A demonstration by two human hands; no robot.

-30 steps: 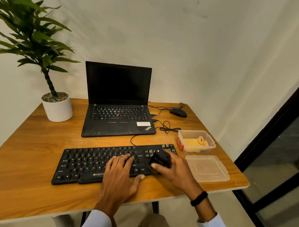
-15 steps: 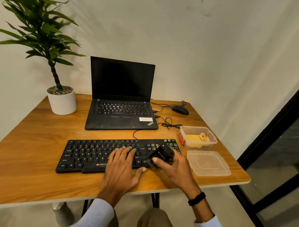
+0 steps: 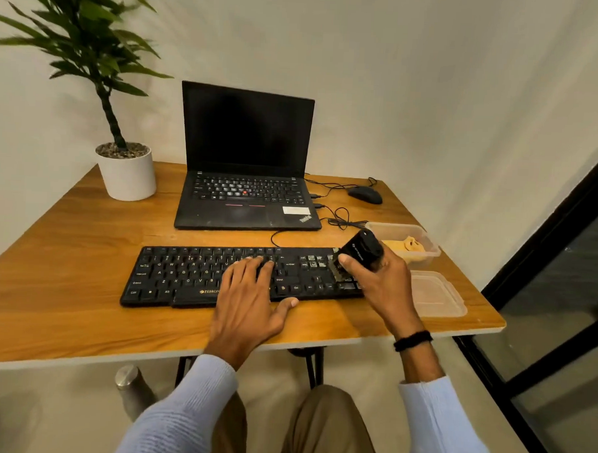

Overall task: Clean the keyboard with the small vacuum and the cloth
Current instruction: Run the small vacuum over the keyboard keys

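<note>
A black keyboard (image 3: pixel 192 273) lies across the front of the wooden table (image 3: pixel 66 257). My left hand (image 3: pixel 250 292) rests flat on its middle keys with fingers spread. My right hand (image 3: pixel 374 281) grips a small black vacuum (image 3: pixel 360 248), tilted, with its brush end down on the keys at the keyboard's right end. A yellow cloth (image 3: pixel 404 246) lies inside a clear plastic box (image 3: pixel 426 254) just behind the vacuum.
An open black laptop (image 3: pixel 245 176) stands behind the keyboard, with cables (image 3: pixel 339 217) and a black mouse (image 3: pixel 364 194) to its right. A potted plant (image 3: pixel 125 170) is at the back left. The box's clear lid (image 3: pixel 435 294) lies at the front right corner.
My right hand has moved the vacuum right and away from me, from the arrow keys to the number pad, tilting it more upright. My left hand stays on the keys. The camera has shifted.
</note>
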